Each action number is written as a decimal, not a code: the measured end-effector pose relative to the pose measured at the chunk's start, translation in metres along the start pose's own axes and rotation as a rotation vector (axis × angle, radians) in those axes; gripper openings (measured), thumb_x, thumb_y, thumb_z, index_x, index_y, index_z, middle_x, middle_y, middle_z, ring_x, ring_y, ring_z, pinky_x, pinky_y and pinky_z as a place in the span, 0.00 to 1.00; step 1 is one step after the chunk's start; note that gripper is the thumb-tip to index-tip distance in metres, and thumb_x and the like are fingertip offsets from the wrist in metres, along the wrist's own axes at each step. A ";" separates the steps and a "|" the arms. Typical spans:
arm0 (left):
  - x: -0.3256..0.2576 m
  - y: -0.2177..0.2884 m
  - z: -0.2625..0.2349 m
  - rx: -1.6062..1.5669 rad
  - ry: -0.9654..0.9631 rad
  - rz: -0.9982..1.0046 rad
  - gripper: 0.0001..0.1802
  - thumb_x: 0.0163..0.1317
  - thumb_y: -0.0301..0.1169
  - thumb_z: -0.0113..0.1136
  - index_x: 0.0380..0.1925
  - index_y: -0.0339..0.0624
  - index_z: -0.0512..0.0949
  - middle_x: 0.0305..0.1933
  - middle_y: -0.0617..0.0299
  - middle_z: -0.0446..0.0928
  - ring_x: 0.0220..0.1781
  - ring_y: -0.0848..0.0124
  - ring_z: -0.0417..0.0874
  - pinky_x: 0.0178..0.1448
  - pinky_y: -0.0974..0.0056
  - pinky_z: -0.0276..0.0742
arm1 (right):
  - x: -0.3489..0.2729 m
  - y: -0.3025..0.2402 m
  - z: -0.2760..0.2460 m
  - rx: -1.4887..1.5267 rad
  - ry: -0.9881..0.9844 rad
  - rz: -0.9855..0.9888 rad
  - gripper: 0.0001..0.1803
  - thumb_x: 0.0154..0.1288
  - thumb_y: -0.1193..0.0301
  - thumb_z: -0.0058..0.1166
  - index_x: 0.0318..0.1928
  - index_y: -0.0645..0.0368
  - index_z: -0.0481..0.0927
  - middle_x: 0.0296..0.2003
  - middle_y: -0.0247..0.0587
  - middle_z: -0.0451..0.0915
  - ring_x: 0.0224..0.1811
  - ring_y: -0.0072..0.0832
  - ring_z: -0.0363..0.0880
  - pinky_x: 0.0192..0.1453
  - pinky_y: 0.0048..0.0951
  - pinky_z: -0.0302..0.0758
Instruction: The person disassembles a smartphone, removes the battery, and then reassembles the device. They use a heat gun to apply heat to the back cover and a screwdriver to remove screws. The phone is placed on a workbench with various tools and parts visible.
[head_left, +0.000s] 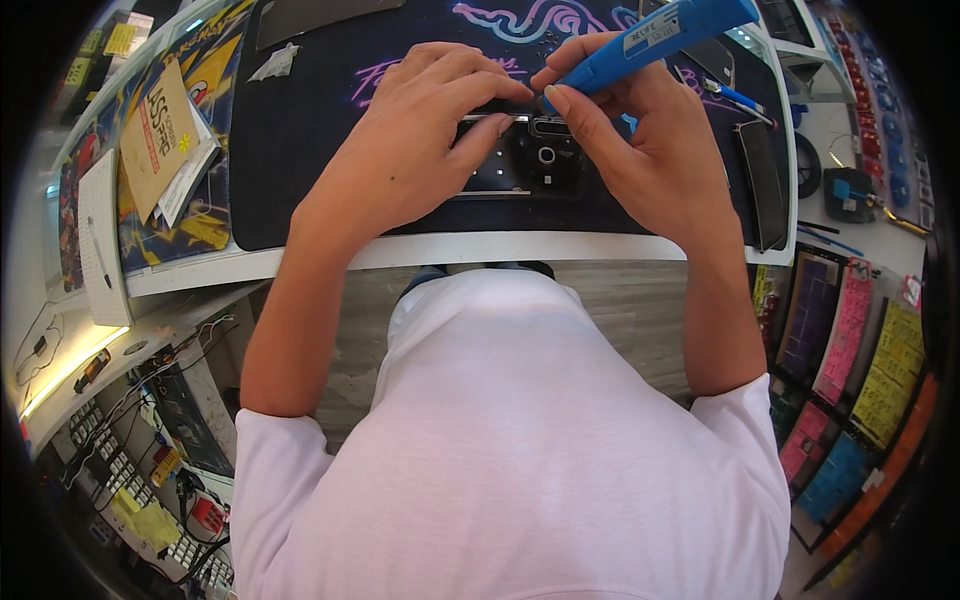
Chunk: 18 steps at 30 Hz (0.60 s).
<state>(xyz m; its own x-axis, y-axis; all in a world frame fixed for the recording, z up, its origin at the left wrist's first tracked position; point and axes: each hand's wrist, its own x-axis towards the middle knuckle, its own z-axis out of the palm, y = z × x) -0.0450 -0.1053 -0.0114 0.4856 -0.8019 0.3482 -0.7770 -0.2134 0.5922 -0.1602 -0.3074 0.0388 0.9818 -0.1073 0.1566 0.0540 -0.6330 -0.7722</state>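
Observation:
An opened dark smartphone (565, 168) lies sideways on the black desk mat (290, 190), its camera module and a bright metal edge showing. My left hand (405, 150) grips its left part, thumb on the near side and fingers bent around toward the far edge, hiding much of that end. In my right hand (655, 150) is a thick blue pen-shaped tool (650, 45), pinched between thumb and fingers near its lower end. The tool leans up to the right. Its tip meets or hovers by the phone's far edge; fingers hide the contact.
A brown paper envelope (158, 140) over white papers lies left of the mat. A dark flat panel (762, 185) and a blue pen-like tool (735, 97) lie at the right. A crumpled white scrap (274, 62) sits at the far left of the mat. Shelves flank the desk.

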 end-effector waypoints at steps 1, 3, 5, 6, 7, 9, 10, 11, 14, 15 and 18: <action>-0.003 0.001 -0.003 0.013 -0.008 -0.008 0.15 0.71 0.32 0.66 0.55 0.44 0.86 0.61 0.56 0.82 0.72 0.54 0.74 0.78 0.50 0.68 | 0.000 0.000 0.000 -0.005 0.000 -0.002 0.13 0.79 0.69 0.63 0.57 0.61 0.82 0.47 0.38 0.90 0.46 0.24 0.88 0.54 0.29 0.84; -0.011 0.003 -0.009 0.051 -0.035 -0.036 0.17 0.70 0.32 0.68 0.57 0.43 0.86 0.63 0.57 0.82 0.73 0.54 0.74 0.79 0.51 0.65 | 0.001 0.000 0.000 -0.018 0.003 -0.004 0.13 0.79 0.69 0.64 0.57 0.61 0.82 0.47 0.38 0.90 0.46 0.23 0.88 0.54 0.28 0.84; -0.017 0.006 -0.012 0.041 -0.027 -0.054 0.17 0.69 0.32 0.69 0.57 0.44 0.86 0.62 0.58 0.82 0.73 0.54 0.74 0.79 0.51 0.65 | 0.002 0.000 0.000 -0.034 0.008 -0.009 0.13 0.79 0.69 0.64 0.57 0.60 0.82 0.47 0.37 0.90 0.46 0.23 0.88 0.53 0.28 0.84; -0.021 0.007 -0.013 0.035 -0.020 -0.061 0.18 0.68 0.32 0.70 0.57 0.44 0.86 0.62 0.59 0.82 0.73 0.54 0.73 0.79 0.52 0.64 | 0.002 0.000 0.000 -0.031 0.009 0.001 0.13 0.79 0.69 0.64 0.57 0.60 0.82 0.47 0.37 0.90 0.46 0.23 0.88 0.53 0.28 0.84; -0.024 0.007 -0.015 0.032 -0.023 -0.075 0.18 0.68 0.32 0.70 0.57 0.44 0.86 0.62 0.59 0.82 0.73 0.54 0.73 0.79 0.52 0.64 | 0.002 0.000 0.000 -0.027 0.008 0.011 0.13 0.78 0.68 0.64 0.57 0.60 0.82 0.47 0.37 0.90 0.46 0.23 0.88 0.54 0.28 0.84; -0.030 0.007 -0.017 0.028 -0.029 -0.111 0.18 0.67 0.32 0.71 0.57 0.44 0.86 0.62 0.59 0.82 0.73 0.54 0.73 0.79 0.52 0.64 | 0.003 0.000 0.001 -0.023 0.014 0.012 0.13 0.78 0.68 0.64 0.57 0.60 0.83 0.46 0.37 0.90 0.45 0.22 0.88 0.52 0.27 0.83; -0.032 0.008 -0.018 0.016 -0.012 -0.108 0.18 0.67 0.31 0.71 0.57 0.44 0.86 0.61 0.59 0.82 0.73 0.54 0.73 0.79 0.51 0.64 | 0.003 0.000 0.001 -0.023 0.020 0.004 0.13 0.79 0.68 0.64 0.56 0.60 0.83 0.46 0.36 0.90 0.44 0.21 0.87 0.50 0.26 0.82; -0.035 0.008 -0.019 0.007 0.001 -0.115 0.18 0.67 0.31 0.71 0.56 0.44 0.86 0.61 0.59 0.83 0.73 0.54 0.73 0.79 0.51 0.64 | 0.003 0.000 0.002 -0.026 0.027 0.010 0.12 0.79 0.67 0.64 0.55 0.60 0.84 0.45 0.36 0.90 0.42 0.20 0.86 0.48 0.25 0.82; -0.042 0.008 -0.021 -0.019 0.037 -0.145 0.17 0.67 0.31 0.71 0.56 0.45 0.87 0.61 0.60 0.83 0.74 0.55 0.73 0.79 0.51 0.65 | 0.002 -0.001 0.003 -0.026 0.019 0.039 0.11 0.80 0.66 0.62 0.53 0.59 0.86 0.42 0.34 0.89 0.38 0.17 0.83 0.42 0.23 0.78; -0.044 0.008 -0.021 -0.031 0.052 -0.158 0.17 0.67 0.30 0.71 0.56 0.45 0.87 0.61 0.60 0.83 0.74 0.55 0.73 0.79 0.51 0.65 | 0.001 -0.001 0.003 -0.016 0.028 0.035 0.10 0.80 0.66 0.62 0.52 0.58 0.86 0.41 0.33 0.88 0.37 0.17 0.82 0.40 0.23 0.77; -0.048 0.009 -0.018 -0.033 0.093 -0.169 0.18 0.67 0.30 0.71 0.56 0.45 0.87 0.61 0.59 0.84 0.74 0.55 0.73 0.79 0.50 0.65 | 0.001 0.001 0.006 -0.006 0.057 0.017 0.10 0.81 0.65 0.60 0.51 0.57 0.87 0.38 0.31 0.88 0.34 0.15 0.80 0.38 0.21 0.74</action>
<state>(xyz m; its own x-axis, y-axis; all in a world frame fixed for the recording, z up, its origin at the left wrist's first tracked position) -0.0674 -0.0586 -0.0096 0.6443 -0.7006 0.3065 -0.6685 -0.3214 0.6707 -0.1578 -0.3032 0.0346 0.9706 -0.1614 0.1786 0.0362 -0.6355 -0.7712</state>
